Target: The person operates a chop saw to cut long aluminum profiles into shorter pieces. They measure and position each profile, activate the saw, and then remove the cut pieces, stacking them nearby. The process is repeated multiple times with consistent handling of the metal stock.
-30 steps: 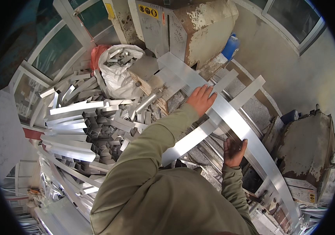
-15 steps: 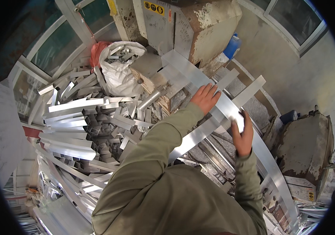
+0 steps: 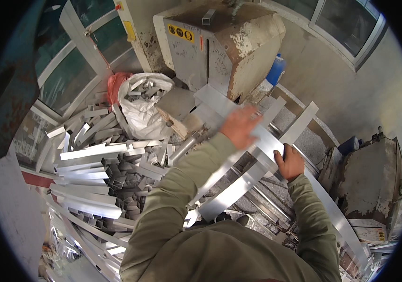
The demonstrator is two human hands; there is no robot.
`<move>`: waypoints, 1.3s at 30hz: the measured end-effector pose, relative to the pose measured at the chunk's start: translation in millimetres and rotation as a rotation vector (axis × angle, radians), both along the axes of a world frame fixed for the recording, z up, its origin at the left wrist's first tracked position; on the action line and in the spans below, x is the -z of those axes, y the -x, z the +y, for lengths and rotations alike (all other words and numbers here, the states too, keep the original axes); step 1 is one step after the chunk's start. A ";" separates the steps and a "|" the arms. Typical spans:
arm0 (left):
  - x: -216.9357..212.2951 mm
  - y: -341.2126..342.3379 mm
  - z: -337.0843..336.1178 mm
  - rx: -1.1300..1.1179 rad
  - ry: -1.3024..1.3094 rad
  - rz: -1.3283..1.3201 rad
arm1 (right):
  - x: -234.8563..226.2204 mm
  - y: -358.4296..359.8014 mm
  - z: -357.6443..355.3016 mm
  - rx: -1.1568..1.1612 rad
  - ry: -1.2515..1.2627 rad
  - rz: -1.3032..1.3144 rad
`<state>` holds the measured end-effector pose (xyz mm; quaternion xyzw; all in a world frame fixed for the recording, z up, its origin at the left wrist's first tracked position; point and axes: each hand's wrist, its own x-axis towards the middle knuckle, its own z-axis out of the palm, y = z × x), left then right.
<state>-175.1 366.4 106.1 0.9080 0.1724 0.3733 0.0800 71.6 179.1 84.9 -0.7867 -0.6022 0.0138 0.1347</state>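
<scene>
A long, flat-faced aluminium profile (image 3: 320, 190) runs slantwise from the saw-like machine down to the lower right. My right hand (image 3: 291, 163) grips its edge, thumb on the near side and fingers over the far side. My left hand (image 3: 239, 128) is over the upper part of the same profile; motion smears its fingers, and I cannot tell whether it touches the metal. Shorter aluminium crosspieces (image 3: 234, 190) lie under the profile at an angle, one end sticking out beyond it.
A grey machine housing (image 3: 189, 58) with worn paint stands at the back, a short tube piece (image 3: 208, 17) on top. A second worn housing (image 3: 367, 183) is at right. Cut profiles (image 3: 88, 164) heap at left beside a white sack (image 3: 140, 115) of offcuts. A blue container (image 3: 276, 69) stands behind.
My left hand has shifted slightly left along the profile and blurred. My right hand's fingers have closed over the profile's edge. The view has tilted up, showing more of the machine's top.
</scene>
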 end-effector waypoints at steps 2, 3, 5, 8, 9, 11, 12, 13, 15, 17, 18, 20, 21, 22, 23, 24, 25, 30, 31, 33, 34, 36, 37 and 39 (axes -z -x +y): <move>-41.1 11.2 67.5 -0.241 0.275 -0.108 | -2.6 0.4 1.3 0.015 0.010 0.010; -59.2 17.3 98.1 -0.398 0.133 -0.348 | -3.1 1.0 1.1 0.028 0.039 0.017; -108.3 23.0 177.0 -0.638 0.099 -0.455 | -3.6 1.4 1.3 0.038 0.035 0.040; -161.4 23.9 247.1 -0.839 0.096 -0.518 | -4.4 1.7 1.6 0.031 -0.003 0.022; -171.1 21.9 258.0 -0.873 0.127 -0.417 | -4.8 1.4 1.5 0.040 -0.001 0.031; -186.2 19.1 270.0 -0.946 0.195 -0.194 | -5.8 0.7 1.6 0.041 0.001 0.055; -191.1 20.5 271.8 -0.942 0.184 -0.237 | -6.0 0.0 1.8 0.036 0.008 0.049; -192.7 23.6 271.0 -0.948 0.190 -0.258 | -5.7 -0.5 2.3 0.036 -0.006 0.048; -184.4 39.1 259.4 -0.868 0.185 -0.394 | -3.9 -1.6 2.8 0.047 0.032 0.064; -173.2 63.0 241.3 -0.707 0.185 -0.617 | -1.3 -2.4 3.7 0.023 0.011 0.053; -162.9 76.1 227.5 -0.624 0.089 -0.724 | -0.2 -3.5 5.1 0.018 0.007 0.045; -131.3 105.0 184.5 -0.495 0.105 -0.913 | 2.2 -3.7 5.9 0.013 0.007 0.045; -116.5 116.6 161.9 -0.398 0.136 -1.015 | 3.1 -3.4 5.8 0.002 -0.011 0.048; -100.3 126.4 137.8 -0.466 0.214 -0.942 | 3.5 -3.3 6.2 0.004 -0.015 0.026; -84.8 133.0 116.3 -0.469 0.202 -0.876 | 3.8 -3.1 6.7 0.008 -0.014 0.011; -68.3 137.0 96.2 -0.516 0.380 -0.795 | 4.0 -2.3 6.2 0.015 0.005 0.017; -53.2 137.4 81.6 -0.519 0.488 -0.723 | 3.3 -2.5 6.9 0.021 0.026 0.023; 5.6 110.3 47.6 -0.509 0.693 -0.515 | 1.3 0.7 6.8 0.034 0.017 0.041; 10.1 108.9 47.7 -0.503 0.586 -0.506 | 1.3 1.1 6.6 0.027 0.012 0.040; 14.0 107.4 50.8 -0.567 0.487 -0.435 | 1.4 1.5 6.3 0.022 0.004 0.045; 15.0 109.3 50.4 -0.563 0.460 -0.425 | 1.6 1.2 6.4 0.024 0.001 0.053; 16.1 113.7 50.2 -0.548 0.421 -0.411 | 2.6 0.7 5.9 0.024 -0.003 0.051; 16.9 113.6 51.1 -0.560 0.455 -0.320 | 2.8 0.0 5.9 0.023 -0.005 0.043; 19.2 112.4 55.3 -0.530 0.455 -0.167 | 3.7 0.1 5.3 0.023 -0.003 0.046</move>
